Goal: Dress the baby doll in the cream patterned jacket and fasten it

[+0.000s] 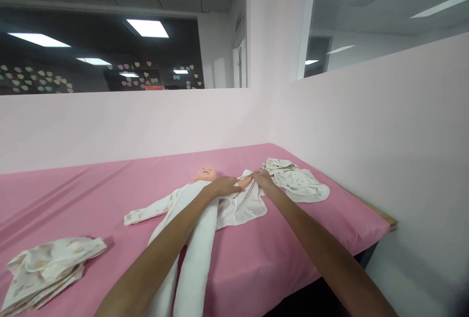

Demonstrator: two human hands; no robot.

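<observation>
Hands [262, 178] w/ doll [245, 181] arm btwn

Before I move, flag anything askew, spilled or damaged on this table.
Nothing looks spilled or damaged. Only the baby clothes on the right look untidy, lying in a loose, crumpled heap; the patterned garment at left looks roughly folded.

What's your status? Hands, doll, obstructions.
Right hand pinching white baby shirt by doll's arm. Left hand at arm, grip unclear. Doll face-up, long white cloth over its torso.
</observation>
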